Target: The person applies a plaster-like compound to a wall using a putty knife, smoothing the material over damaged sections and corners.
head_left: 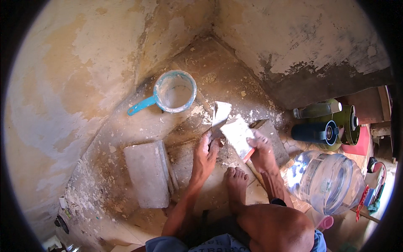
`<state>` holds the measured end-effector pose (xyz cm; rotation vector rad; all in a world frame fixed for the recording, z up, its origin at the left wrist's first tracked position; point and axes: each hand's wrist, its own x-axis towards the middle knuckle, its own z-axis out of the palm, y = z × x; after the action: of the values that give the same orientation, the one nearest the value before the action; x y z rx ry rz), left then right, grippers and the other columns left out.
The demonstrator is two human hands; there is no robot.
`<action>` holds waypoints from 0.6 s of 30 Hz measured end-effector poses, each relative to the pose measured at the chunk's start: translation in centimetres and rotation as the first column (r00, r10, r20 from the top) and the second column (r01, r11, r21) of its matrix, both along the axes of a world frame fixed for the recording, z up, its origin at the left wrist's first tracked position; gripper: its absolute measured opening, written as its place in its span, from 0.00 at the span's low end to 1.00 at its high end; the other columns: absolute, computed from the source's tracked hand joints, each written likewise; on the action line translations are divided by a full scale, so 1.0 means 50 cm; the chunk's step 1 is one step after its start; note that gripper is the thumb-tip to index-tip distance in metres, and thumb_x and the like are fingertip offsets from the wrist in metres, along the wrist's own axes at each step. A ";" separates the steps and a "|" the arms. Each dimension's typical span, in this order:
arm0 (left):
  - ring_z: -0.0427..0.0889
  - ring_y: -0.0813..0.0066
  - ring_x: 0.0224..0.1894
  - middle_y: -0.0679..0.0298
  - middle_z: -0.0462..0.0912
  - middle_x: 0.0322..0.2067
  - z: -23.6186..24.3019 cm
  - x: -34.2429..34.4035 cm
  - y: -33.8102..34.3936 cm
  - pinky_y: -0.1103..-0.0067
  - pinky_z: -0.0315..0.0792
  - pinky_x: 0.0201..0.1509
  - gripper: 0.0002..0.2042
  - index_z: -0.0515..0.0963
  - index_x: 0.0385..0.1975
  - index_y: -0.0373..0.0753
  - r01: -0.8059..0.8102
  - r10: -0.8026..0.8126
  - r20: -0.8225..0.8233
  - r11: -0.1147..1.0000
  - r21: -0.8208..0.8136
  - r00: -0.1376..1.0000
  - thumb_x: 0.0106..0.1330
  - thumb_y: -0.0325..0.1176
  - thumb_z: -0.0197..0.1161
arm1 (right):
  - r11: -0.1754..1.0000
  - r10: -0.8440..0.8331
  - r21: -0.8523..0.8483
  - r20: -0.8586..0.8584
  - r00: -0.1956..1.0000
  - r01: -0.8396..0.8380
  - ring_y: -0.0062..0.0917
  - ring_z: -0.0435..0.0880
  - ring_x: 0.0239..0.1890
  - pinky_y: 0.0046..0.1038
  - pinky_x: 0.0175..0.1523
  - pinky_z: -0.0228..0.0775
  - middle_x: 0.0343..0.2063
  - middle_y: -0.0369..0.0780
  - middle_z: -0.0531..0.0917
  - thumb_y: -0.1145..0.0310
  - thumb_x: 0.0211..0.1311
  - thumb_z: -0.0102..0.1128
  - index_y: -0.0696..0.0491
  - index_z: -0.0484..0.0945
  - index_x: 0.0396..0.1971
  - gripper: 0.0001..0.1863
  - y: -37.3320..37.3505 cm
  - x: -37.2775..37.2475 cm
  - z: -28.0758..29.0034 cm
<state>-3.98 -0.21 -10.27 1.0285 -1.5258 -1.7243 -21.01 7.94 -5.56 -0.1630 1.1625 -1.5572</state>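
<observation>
Now the left hand (206, 154) is curled round a white-smeared blade (221, 113), the right hand (262, 147) gripping a white-coated flat piece (237, 136).

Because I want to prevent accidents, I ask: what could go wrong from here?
1. The left hand holds a thin, white-smeared flat plate close to the flat, white, red-edged rectangular piece in the right hand; a slip could cause a scrape.
2. Either one, if dropped, might hit the bare foot near the right hand.
3. Loose pale flakes on the floor may get into the open, round, blue plastic dipper.
</observation>
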 end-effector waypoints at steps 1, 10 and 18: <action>0.80 0.64 0.41 0.49 0.79 0.44 0.001 -0.003 0.006 0.73 0.74 0.43 0.17 0.65 0.57 0.28 -0.014 0.020 0.036 0.990 -0.141 0.999 0.68 0.23 0.51 | 1.000 0.017 0.016 0.047 0.999 -0.018 0.25 0.81 0.40 0.26 0.49 0.73 0.41 0.43 0.82 0.74 0.54 0.59 0.64 0.72 0.47 0.20 -0.001 0.018 -0.002; 0.79 0.44 0.46 0.39 0.77 0.45 0.002 0.007 0.018 0.62 0.73 0.48 0.21 0.66 0.57 0.30 0.015 0.030 0.108 0.920 -0.391 0.994 0.62 0.19 0.52 | 0.983 -0.138 -0.097 0.144 0.980 0.153 0.25 0.82 0.45 0.27 0.50 0.75 0.45 0.44 0.80 0.75 0.61 0.54 0.65 0.69 0.52 0.20 -0.033 0.079 0.022; 0.80 0.46 0.39 0.41 0.78 0.43 -0.008 0.020 0.010 0.64 0.74 0.43 0.17 0.69 0.54 0.30 0.038 0.034 0.178 0.922 -0.385 0.983 0.65 0.23 0.55 | 0.980 -0.176 -0.064 0.147 0.973 0.187 0.22 0.81 0.32 0.20 0.31 0.74 0.40 0.41 0.80 0.70 0.64 0.53 0.62 0.69 0.49 0.17 -0.058 0.070 0.012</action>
<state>-3.00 0.30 -10.69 0.9923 -1.8884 -1.2792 -17.49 5.05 -4.97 0.0031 1.0291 -1.7476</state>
